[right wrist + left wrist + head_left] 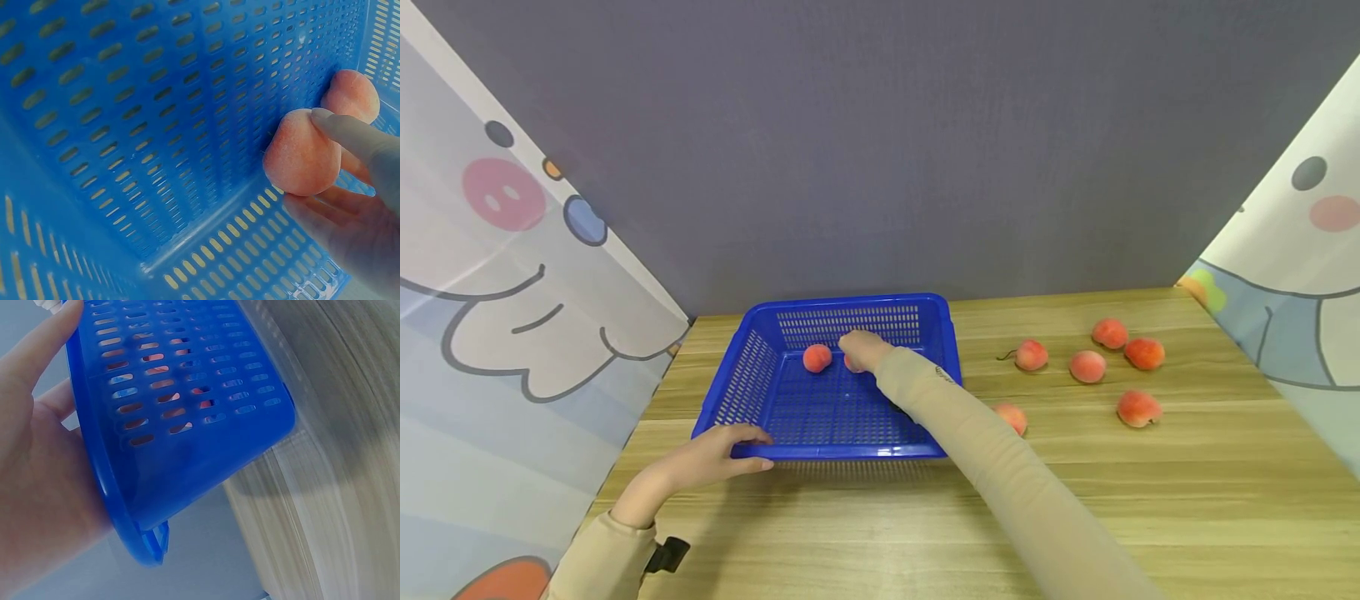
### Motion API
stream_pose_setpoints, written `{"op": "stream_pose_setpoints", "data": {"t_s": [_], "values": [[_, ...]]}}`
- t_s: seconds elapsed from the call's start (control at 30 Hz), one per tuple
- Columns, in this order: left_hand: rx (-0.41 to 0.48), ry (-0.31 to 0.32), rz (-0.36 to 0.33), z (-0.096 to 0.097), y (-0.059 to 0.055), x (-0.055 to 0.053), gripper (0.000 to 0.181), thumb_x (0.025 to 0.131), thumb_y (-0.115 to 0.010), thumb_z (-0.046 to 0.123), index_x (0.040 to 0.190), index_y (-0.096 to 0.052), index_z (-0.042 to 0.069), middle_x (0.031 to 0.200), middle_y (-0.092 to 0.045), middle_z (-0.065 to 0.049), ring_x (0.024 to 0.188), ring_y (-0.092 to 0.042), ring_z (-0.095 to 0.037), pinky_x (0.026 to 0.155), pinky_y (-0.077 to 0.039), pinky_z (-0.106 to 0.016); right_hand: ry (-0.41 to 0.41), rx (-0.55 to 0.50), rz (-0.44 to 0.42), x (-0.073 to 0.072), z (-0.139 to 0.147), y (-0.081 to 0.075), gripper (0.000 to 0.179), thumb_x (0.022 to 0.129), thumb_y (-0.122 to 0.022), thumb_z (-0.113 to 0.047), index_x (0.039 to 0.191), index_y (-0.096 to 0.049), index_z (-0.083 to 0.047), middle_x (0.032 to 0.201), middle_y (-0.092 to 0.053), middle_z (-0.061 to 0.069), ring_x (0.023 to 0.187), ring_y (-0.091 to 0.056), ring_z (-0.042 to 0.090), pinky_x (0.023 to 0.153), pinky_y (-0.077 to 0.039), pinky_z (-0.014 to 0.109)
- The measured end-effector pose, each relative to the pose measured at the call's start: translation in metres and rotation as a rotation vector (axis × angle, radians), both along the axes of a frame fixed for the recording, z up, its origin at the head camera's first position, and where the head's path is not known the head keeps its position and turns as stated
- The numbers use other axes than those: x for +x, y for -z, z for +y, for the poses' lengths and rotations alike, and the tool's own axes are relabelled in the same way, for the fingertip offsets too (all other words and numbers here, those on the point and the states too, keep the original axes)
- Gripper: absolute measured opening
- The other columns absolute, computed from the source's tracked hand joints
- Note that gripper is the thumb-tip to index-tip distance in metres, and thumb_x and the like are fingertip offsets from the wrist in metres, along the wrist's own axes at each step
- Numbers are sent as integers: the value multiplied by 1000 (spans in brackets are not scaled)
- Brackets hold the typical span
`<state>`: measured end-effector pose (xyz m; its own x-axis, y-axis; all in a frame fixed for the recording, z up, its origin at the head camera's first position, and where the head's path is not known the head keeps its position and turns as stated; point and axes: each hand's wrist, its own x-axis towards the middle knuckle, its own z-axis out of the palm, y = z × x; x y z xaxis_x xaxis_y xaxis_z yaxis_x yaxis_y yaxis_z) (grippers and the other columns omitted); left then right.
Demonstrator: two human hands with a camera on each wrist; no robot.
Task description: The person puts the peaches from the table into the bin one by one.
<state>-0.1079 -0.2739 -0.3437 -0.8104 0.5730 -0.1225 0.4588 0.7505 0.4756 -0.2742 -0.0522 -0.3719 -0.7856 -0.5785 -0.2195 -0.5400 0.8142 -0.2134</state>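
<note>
A blue plastic basket (823, 451) with slotted walls sits on the wooden table. My left hand (718, 454) grips its near-left corner, with the rim between thumb and fingers; the left wrist view shows that hand (44, 444) against the outer wall. Reaching into the basket's far half, my right hand (867, 350) holds a peach (301, 156) between thumb and fingers, close over the slotted floor. A second peach (817, 358) lies in the basket to the left of it. Most of the held peach is hidden by the hand in the head view.
Several peaches lie on the table right of the basket, one with a thin stem (1032, 355) and another peach (1011, 417) partly behind my right sleeve (1000, 454). A grey wall (880, 167) stands behind, with cartoon-printed panels (512, 333) at both sides.
</note>
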Motion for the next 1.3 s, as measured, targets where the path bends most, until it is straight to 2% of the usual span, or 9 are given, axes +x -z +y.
{"op": "stream_pose_setpoints", "data": {"t_s": [0.17,0.4,0.47,0.53,0.6,0.73,0.9,1.1,1.3], "values": [[14,12,13,0,1,1,32,84,-58,36,101,-61,8,95,-62,2,85,-56,-10,71,-47,-29,-26,34,45,0,-1,0,21,72,-53,3,66,-40,-12,74,-50,3,59,-38,14,52,-33,21],[25,22,25,-1,2,1,30,84,-59,35,100,-61,9,94,-61,4,84,-55,-8,70,-46,-28,19,4,-53,2,-2,-1,21,73,-56,4,64,-44,-11,59,-44,-1,48,-35,11,48,-33,20],[22,18,20,-1,2,1,31,84,-58,35,100,-61,9,95,-62,3,85,-56,-9,70,-46,-28,4,26,-30,4,-3,-2,14,77,-61,-2,68,-52,-10,62,-48,-1,51,-39,11,51,-37,20],[19,13,14,-1,2,0,32,84,-58,36,101,-61,9,96,-62,2,86,-56,-10,70,-47,-28,-20,59,-1,5,-4,-5,5,79,-65,-11,79,-60,-8,71,-56,0,60,-47,12,58,-41,22],[19,10,7,-1,2,0,32,84,-58,36,101,-61,9,96,-62,2,86,-56,-10,70,-47,-28,-61,93,54,7,-5,-9,16,79,-67,-19,91,-64,-8,84,-61,1,72,-53,12,67,-44,23],[27,12,3,-1,2,0,32,84,-58,35,101,-61,9,93,-61,4,82,-54,-7,68,-46,-27,-94,98,81,8,-4,-21,24,83,-63,-24,100,-63,-7,94,-62,4,84,-56,15,76,-45,27],[35,20,21,-1,1,0,30,84,-59,34,99,-61,8,89,-60,6,78,-52,-3,66,-45,-26,-110,59,71,7,1,-45,28,85,-60,-25,106,-60,-7,101,-60,5,93,-55,17,82,-43,28],[38,26,35,-1,0,1,29,84,-59,33,98,-61,8,88,-60,6,77,-51,-3,66,-45,-26,-134,32,80,3,15,-72,41,87,-56,-26,124,-50,-6,123,-52,7,114,-46,20,95,-36,30],[55,36,42,-2,2,0,26,84,-59,31,97,-61,9,86,-58,9,76,-50,-2,65,-45,-25,-147,21,140,5,38,-97,43,87,-57,-27,125,-49,-7,124,-50,8,115,-44,22,96,-35,32]]}}
